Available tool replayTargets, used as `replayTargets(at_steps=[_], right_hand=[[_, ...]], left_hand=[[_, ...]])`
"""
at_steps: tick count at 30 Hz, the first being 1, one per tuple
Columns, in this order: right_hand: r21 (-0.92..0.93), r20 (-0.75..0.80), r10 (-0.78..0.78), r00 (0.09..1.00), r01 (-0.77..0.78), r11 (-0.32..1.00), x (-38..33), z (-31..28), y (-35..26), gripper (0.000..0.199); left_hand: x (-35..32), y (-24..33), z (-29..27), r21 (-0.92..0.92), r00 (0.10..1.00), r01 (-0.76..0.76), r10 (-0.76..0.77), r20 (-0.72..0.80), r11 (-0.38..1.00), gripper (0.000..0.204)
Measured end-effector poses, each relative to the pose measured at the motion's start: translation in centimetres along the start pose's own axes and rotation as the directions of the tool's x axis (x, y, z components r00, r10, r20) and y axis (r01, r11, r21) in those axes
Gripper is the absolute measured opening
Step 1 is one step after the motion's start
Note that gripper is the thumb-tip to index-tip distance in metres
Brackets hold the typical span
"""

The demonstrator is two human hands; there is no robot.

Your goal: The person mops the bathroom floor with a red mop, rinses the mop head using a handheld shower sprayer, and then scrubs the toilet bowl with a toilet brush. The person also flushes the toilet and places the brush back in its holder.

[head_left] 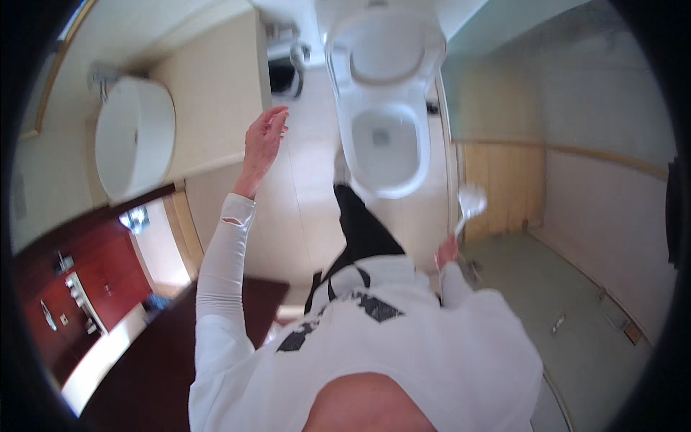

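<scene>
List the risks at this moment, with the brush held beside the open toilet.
1. The right hand holds the toilet brush by its handle, head up and outside the toilet bowl; if wet, it might drip onto the floor.
2. The left hand is raised in the air, open and gripping nothing, near the vanity counter; leaning forward like this, balance may be weak.

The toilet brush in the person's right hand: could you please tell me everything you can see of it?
The toilet brush is white, with a thin pale handle and a rounded, blurred head at the top. The right hand is closed around the lower end of the handle, holding it nearly upright, head up. It hangs in the air to the right of the open toilet bowl, touching neither the bowl nor the floor. Its bristles are too blurred to make out.
</scene>
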State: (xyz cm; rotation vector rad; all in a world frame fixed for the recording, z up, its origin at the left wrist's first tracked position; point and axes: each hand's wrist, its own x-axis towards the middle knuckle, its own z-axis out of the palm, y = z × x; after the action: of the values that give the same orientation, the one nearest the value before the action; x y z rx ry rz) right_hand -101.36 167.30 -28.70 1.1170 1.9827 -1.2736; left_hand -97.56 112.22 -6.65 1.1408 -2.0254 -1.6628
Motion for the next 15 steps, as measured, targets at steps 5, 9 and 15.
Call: replayTargets(at_steps=[5,9,15], right_hand=[[0.018,-0.229,0.132,0.965,-0.132,0.991,-1.0,3.8,-0.9,0.040],[0.045,-0.217,0.186,0.958,-0.181,0.982,-3.8,6.6,-4.3,0.048],[0.207,-0.055,0.155,0.986,-0.140,0.968,-7.1,9.2,-7.6,0.043]], left_hand=[[16.3,10.3,3.2,0.041,0.978,-0.205,0.204,0.037,0.978,0.027],[23.5,11.9,7.3,0.232,0.966,-0.254,0.235,0.107,0.939,0.027],[29.8,9.5,15.1,0.267,0.934,0.045,-0.136,0.330,0.963,0.033]])
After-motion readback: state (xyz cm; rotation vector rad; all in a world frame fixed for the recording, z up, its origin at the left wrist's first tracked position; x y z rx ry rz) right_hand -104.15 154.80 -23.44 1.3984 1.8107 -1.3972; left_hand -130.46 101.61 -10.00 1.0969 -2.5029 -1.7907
